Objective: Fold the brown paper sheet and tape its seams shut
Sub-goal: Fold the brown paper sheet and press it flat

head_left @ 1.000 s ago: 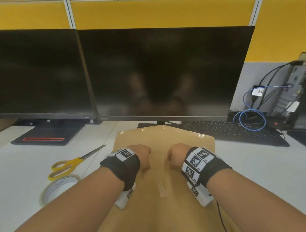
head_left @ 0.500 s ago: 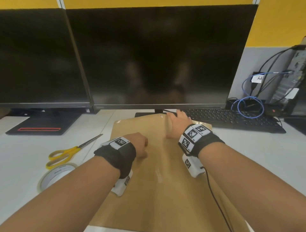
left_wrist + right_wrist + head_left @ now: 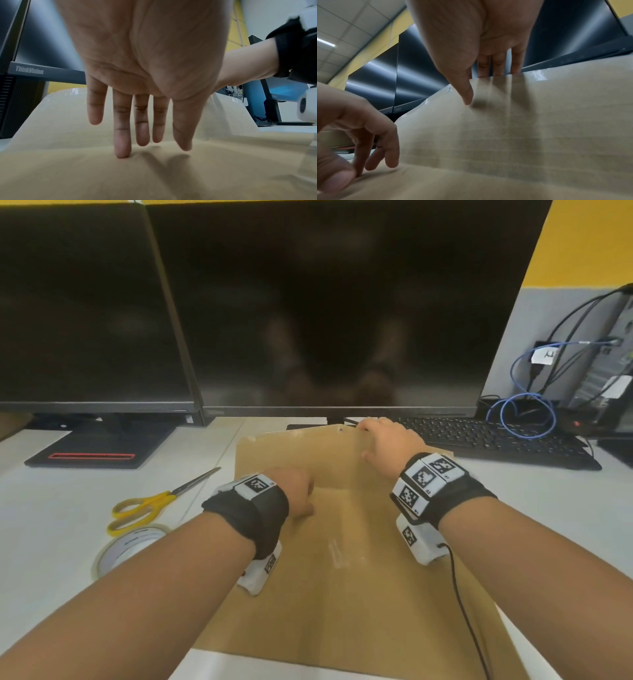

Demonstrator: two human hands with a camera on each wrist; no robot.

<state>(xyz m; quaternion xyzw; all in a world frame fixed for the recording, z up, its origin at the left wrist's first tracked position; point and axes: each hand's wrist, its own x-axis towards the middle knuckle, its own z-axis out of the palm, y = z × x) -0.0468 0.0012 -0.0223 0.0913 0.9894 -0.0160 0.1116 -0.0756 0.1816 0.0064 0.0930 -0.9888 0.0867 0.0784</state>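
The brown paper sheet (image 3: 342,604) lies folded on the white desk, with a clear tape strip (image 3: 337,556) on its middle seam and shiny tape along its far edge. My left hand (image 3: 298,491) presses the sheet left of centre; its fingers (image 3: 121,135) are straight, tips down on the paper (image 3: 68,173). My right hand (image 3: 387,440) holds the far edge. In the right wrist view the thumb (image 3: 466,89) lies on the near face of the raised paper (image 3: 522,128) and the fingers go behind its edge.
Yellow-handled scissors (image 3: 147,505) and a roll of clear tape (image 3: 126,546) lie left of the sheet. Two dark monitors (image 3: 325,302) stand close behind it, with a black keyboard (image 3: 496,440) and blue cables (image 3: 524,412) at the right rear.
My right hand has gone from the sheet's middle to its far edge and taken hold there. The left hand has stayed pressing left of centre. The view has tilted downward.
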